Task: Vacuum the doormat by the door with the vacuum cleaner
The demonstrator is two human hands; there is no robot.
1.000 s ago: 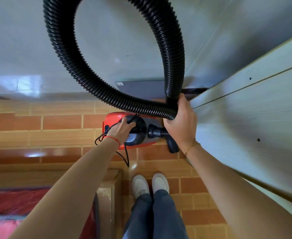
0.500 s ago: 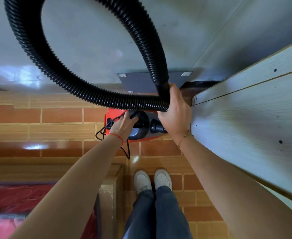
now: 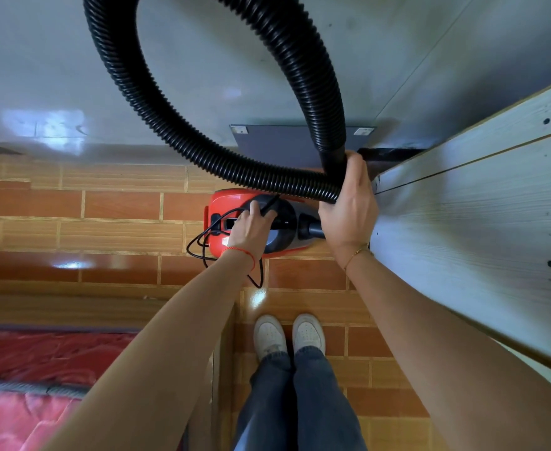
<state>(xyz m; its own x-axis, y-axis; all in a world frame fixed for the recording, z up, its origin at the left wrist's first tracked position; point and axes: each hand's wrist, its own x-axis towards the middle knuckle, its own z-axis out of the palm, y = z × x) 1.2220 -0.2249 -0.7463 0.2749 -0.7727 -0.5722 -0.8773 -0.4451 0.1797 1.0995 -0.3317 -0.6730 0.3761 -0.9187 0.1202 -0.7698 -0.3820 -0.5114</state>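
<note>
A red and black vacuum cleaner (image 3: 222, 203) hangs in front of me above the brick-patterned floor. My left hand (image 3: 251, 229) is shut on its black top handle, with the black power cord (image 3: 202, 242) dangling beside my wrist. My right hand (image 3: 349, 209) grips the black ribbed hose (image 3: 157, 112), which loops up high and comes back down into my fist. A grey doormat (image 3: 283, 144) lies flat on the floor at the foot of the wall, partly hidden by the hose and my right hand.
A pale wooden door or panel (image 3: 479, 222) runs close along my right. A glossy grey wall (image 3: 56, 76) stands ahead. A wooden bed frame (image 3: 104, 307) with a red mattress (image 3: 39, 385) fills the lower left. My white shoes (image 3: 287, 333) stand on the tiles.
The hose loop has swung sideways and my right hand has shifted up a little. The grey doormat shows more fully. My left hand stays on the vacuum's handle.
</note>
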